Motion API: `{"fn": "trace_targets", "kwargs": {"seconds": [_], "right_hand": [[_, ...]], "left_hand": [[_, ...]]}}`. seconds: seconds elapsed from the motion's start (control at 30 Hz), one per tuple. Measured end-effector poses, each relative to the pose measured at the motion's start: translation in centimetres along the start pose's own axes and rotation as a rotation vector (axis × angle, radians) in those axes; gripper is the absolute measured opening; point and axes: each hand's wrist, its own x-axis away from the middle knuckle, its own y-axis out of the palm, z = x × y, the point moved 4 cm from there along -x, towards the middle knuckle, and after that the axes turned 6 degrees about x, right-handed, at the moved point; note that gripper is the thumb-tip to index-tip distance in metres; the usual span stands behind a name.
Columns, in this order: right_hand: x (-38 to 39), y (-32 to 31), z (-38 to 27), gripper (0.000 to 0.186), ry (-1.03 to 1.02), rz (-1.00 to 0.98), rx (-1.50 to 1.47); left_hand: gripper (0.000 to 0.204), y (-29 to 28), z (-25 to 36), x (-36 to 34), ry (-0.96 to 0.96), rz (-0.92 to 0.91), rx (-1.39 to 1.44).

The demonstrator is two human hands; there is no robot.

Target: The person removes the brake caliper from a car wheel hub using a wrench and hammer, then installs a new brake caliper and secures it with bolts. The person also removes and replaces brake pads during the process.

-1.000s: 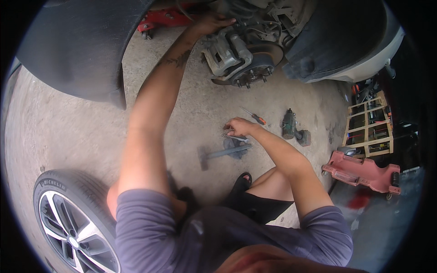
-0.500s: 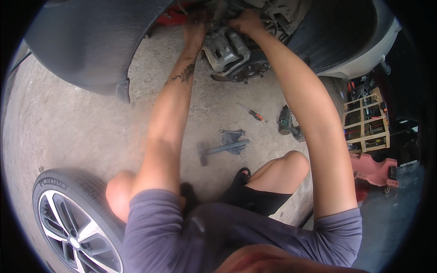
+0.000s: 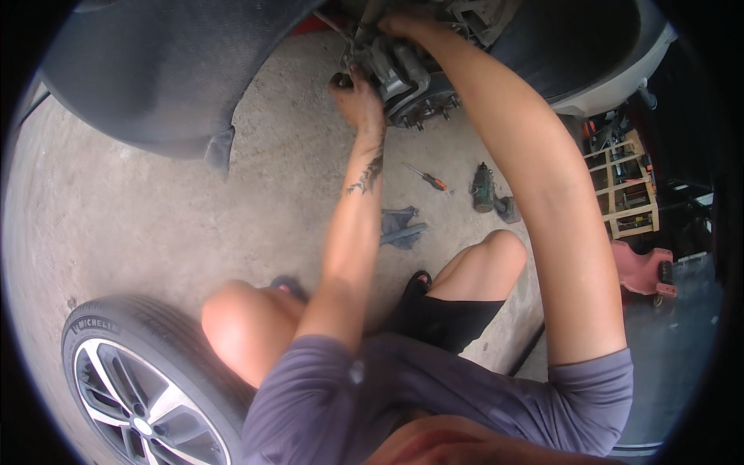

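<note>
A wheel (image 3: 142,425) sits at lower left, beside the person's bent left knee (image 3: 246,325). Past it, on the concrete floor (image 3: 178,225), a handle (image 3: 403,233) lies over a dark cloth (image 3: 401,244); farther on are a screwdriver (image 3: 425,177) and a green power tool (image 3: 483,190). Beyond these, the left hand (image 3: 359,102), fingers curled, is at the left side of the grey caliper (image 3: 404,76); whether it grips anything cannot be told. Farthest, the right hand (image 3: 404,27) is just past the caliper's upper end, blurred, its hold unclear.
</note>
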Motion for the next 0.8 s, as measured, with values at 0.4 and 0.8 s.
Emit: {"fn": "trace_targets", "kwargs": {"seconds": [0.4, 0.8], "right_hand": [[-1.5, 3.0, 1.6, 0.05, 0.258, 0.049, -0.086], [-0.1, 3.6, 1.2, 0.054, 0.293, 0.061, -0.206]], "left_hand": [[0.06, 0.8, -0.8, -0.2, -0.015, -0.01, 0.11], [0.053, 0.5, -2.1, -1.3, -0.031, 0.013, 0.247]]}}
